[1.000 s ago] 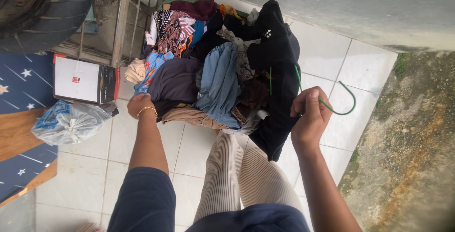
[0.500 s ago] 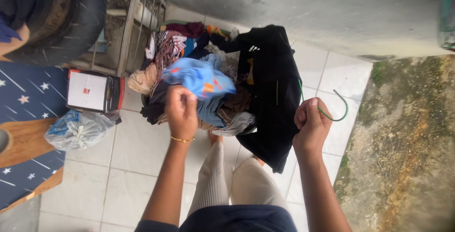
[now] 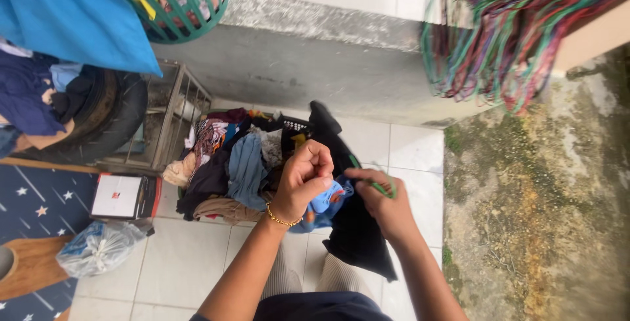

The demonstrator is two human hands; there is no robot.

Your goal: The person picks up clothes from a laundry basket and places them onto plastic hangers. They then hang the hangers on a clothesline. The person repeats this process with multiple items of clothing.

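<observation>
Left hand [image 3: 303,180] clenched on a small blue garment [image 3: 326,201], right hand [image 3: 384,204] at its three o'clock gripping a green hanger [image 3: 375,185] with black clothing [image 3: 354,229], above a laundry pile [image 3: 230,167].

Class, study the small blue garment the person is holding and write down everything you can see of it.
The small blue garment is light blue soft cloth with orange patches, bunched and crumpled, so its cut cannot be told. It hangs between the two hands, above the heap of clothes: the left hand grips its upper edge in a closed fist, and the right hand, which also holds a green wire hanger, meets it beside a black garment.
</observation>
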